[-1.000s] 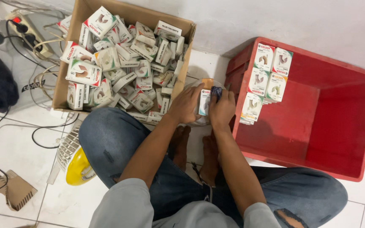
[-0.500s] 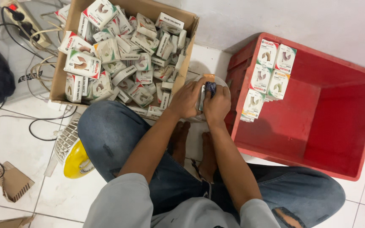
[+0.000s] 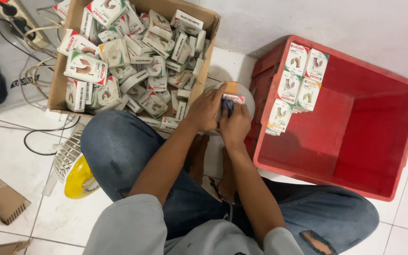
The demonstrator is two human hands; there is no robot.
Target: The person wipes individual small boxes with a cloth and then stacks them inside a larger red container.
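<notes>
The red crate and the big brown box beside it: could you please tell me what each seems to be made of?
The red crate looks like moulded plastic: smooth, slightly glossy walls in one even colour, with a thick rolled rim. The brown box appears to be corrugated cardboard: matt tan walls and folded flaps. The small box held between the left hand and right hand is probably printed paperboard.

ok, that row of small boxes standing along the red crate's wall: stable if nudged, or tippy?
Probably tippy: the small boxes stand on edge, leaning against the red crate wall. Likely light and stiff, being thin printed cardboard. A push would probably slide them on the smooth plastic floor.
</notes>
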